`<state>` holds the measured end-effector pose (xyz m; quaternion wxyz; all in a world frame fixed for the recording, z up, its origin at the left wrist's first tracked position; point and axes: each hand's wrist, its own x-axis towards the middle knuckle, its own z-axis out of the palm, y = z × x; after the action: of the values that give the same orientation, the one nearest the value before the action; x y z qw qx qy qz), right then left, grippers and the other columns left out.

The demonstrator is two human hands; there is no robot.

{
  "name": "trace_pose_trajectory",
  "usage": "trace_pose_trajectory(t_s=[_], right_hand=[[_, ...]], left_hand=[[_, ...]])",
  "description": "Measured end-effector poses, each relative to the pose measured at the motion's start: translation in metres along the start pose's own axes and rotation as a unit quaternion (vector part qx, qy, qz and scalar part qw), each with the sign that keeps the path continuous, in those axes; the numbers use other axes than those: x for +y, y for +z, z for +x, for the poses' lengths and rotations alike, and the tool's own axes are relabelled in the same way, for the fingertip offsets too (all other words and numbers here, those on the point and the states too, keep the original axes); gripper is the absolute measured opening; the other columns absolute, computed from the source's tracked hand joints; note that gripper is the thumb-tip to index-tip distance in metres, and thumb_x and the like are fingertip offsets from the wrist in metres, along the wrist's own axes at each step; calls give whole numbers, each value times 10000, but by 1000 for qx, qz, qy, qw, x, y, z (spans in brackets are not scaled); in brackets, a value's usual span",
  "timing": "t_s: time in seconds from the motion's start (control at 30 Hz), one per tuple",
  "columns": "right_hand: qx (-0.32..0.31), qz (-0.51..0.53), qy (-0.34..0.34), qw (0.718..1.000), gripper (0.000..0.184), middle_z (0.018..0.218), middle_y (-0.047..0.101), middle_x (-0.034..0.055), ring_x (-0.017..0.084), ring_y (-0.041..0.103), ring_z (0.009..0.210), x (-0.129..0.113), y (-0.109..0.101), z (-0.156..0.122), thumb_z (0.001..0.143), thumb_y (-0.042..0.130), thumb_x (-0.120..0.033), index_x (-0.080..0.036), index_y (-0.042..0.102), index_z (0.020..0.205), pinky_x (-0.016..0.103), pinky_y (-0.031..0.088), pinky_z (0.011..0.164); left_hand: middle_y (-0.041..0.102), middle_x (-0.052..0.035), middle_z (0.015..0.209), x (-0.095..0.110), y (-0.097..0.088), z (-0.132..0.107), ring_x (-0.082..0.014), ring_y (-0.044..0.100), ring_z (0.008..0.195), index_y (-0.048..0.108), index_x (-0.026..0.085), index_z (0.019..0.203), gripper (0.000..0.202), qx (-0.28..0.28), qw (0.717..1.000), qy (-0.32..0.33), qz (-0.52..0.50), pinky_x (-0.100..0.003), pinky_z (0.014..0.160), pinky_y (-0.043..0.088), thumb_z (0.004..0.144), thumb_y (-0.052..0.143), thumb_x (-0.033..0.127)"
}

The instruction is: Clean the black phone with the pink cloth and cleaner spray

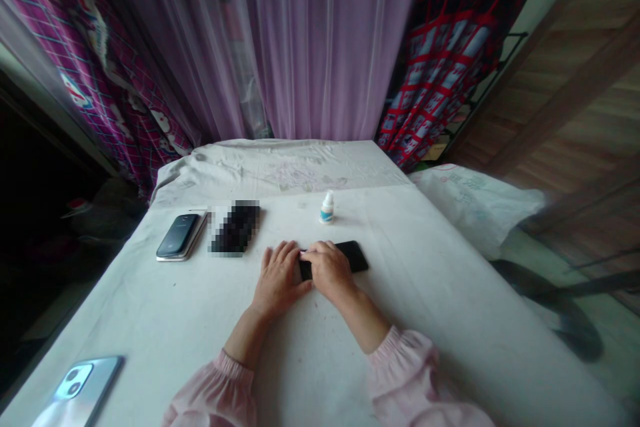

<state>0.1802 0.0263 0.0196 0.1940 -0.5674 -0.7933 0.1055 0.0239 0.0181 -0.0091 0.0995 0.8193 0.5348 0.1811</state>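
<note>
2 hands meet over a black smartphone [353, 256] that lies flat near the middle of the white-covered tabletop [440, 293], its long side running left to right in front of the person. The right hand [327, 271] covers the phone's left half from above, fingers bent down onto it. I cannot tell whether they pinch an edge or only press on the surface. The left hand [279, 278] lies palm down just beside the phone's left end, fingers straight and slightly spread, holding nothing, its fingertips touching the right hand. Lying flat, the phone is carried by the tabletop, so neither hand bears its weight. The 2 hands seem set to keep it from sliding rather than to lift it. Its right half is uncovered.

A small white dropper bottle [327, 207] with a blue label stands upright just behind the phone, apart from it yet near the right hand. 3 other items lie well apart to the left, out of the hands' way. They are a dark smartphone [178, 236], a blurred-out item [234, 228] just beside it, and a pale blue smartphone [80, 388] lying camera side up at the near-left corner. Pink sleeves [400, 373] are gathered at the wrists, clear of the fingers.
</note>
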Motion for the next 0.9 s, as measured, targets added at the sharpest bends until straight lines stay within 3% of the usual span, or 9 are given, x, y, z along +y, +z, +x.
trace_pose_trajectory(t_s=[0.23, 0.5, 0.73, 0.9], right_hand=[[0, -9, -2, 1000, 327, 1023, 674, 66, 198, 524, 949, -5, 1, 4, 939, 448, -170, -264, 737, 1059, 294, 418, 852], [-35, 46, -58, 997, 332, 969, 682, 27, 171, 541, 915, 1, -9, -25, 879, 513, -99, -292, 750, 1009, 268, 437, 815], [2, 55, -29, 998, 347, 998, 690, 45, 179, 554, 964, 8, -2, -7, 869, 505, -71, -273, 754, 1004, 275, 444, 875], [2, 84, -49, 995, 342, 967, 691, 41, 168, 561, 946, 9, -1, -17, 874, 499, -67, -266, 759, 975, 263, 452, 850]], left_hand=[[474, -149, 1438, 1, -2, 1, -333, 363, 1371, 503, 188, 1281, 611, -8, 1000, -10, -1, -589, 1126, 208, 765, 695, 453], [458, -169, 1445, 1, -2, 1, -331, 339, 1383, 492, 183, 1287, 626, -9, 1000, -1, -8, -594, 1121, 193, 772, 687, 480], [451, -170, 1449, -2, -2, 1, -345, 337, 1381, 474, 183, 1318, 664, -20, 1000, 9, -3, -613, 1117, 191, 780, 665, 522], [445, -162, 1457, -3, -3, 1, -348, 328, 1386, 461, 177, 1346, 727, -33, 999, 11, 0, -610, 1121, 191, 743, 720, 489]])
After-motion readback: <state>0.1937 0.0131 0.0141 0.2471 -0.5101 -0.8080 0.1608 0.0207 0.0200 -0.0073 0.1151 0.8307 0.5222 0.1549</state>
